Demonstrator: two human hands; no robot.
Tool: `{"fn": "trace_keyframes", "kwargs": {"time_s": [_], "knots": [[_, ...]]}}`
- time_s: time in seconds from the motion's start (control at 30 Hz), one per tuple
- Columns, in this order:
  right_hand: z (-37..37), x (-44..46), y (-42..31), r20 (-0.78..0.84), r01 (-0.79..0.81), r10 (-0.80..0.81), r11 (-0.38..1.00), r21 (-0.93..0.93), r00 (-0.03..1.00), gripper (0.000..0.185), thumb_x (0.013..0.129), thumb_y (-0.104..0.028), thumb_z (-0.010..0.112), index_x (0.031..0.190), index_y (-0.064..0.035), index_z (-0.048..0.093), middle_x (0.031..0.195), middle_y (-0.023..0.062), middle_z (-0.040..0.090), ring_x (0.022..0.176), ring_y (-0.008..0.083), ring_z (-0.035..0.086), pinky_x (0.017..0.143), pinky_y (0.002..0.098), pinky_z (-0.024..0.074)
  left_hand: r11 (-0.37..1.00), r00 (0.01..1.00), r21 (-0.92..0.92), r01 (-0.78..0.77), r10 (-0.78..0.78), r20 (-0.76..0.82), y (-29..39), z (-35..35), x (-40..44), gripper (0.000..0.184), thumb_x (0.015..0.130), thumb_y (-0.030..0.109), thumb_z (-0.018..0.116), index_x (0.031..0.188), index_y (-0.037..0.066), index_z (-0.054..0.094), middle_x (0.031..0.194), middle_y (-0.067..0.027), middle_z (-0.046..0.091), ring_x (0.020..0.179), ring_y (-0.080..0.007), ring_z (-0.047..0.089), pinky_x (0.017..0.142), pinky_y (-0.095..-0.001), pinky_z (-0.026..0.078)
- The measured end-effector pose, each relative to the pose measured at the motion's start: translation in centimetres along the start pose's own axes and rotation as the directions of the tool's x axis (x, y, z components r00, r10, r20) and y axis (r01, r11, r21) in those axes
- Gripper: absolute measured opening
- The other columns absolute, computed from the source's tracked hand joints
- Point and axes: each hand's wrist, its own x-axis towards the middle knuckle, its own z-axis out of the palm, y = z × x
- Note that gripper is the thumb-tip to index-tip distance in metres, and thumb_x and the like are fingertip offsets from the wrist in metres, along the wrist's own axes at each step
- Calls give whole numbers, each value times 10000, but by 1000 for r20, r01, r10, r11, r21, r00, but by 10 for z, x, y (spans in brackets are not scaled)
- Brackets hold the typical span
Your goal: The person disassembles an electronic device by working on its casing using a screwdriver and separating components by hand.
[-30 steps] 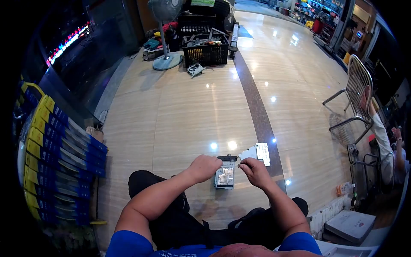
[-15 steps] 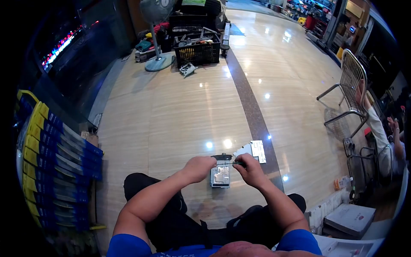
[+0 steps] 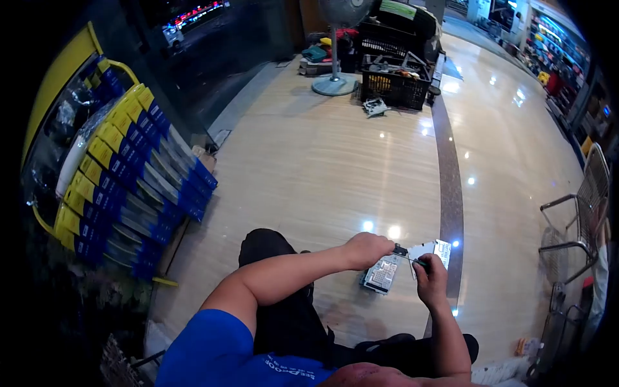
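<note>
A silver metal electronics box with a perforated top lies on the floor before my knees, a black part at its far end. My left hand is closed on that end, its fingertips partly hidden. In my right hand is a slim screwdriver with a dark handle, pinched between thumb and fingers. Its thin shaft points left toward the black part; whether the tip touches cannot be seen. Just beyond my right hand lies a thin metal plate, beside a white slotted panel.
A rack of blue-and-yellow packages stands at the left. Ahead are a fan, a black crate of metal parts and a loose metal piece on the floor. A metal chair is at the right.
My view has swung left, so the box and hands appear further right and the rack shows more. My left hand stays at the box; the screwdriver remains in my right hand.
</note>
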Motion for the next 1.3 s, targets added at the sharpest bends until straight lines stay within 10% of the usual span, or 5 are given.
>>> {"fn": "trace_keyframes", "kwargs": {"time_s": [1.3], "knots": [[-2, 1, -2, -14, 7, -8, 997, -71, 1000, 181, 842, -30, 709, 974, -6, 588, 857, 146, 613, 746, 272, 636, 673, 343, 513, 999, 999, -37, -4, 5, 37, 0, 3, 1, 161, 912, 215, 536, 924, 69, 603, 891, -165, 657, 859, -378, 642, 739, -473, 504]]}}
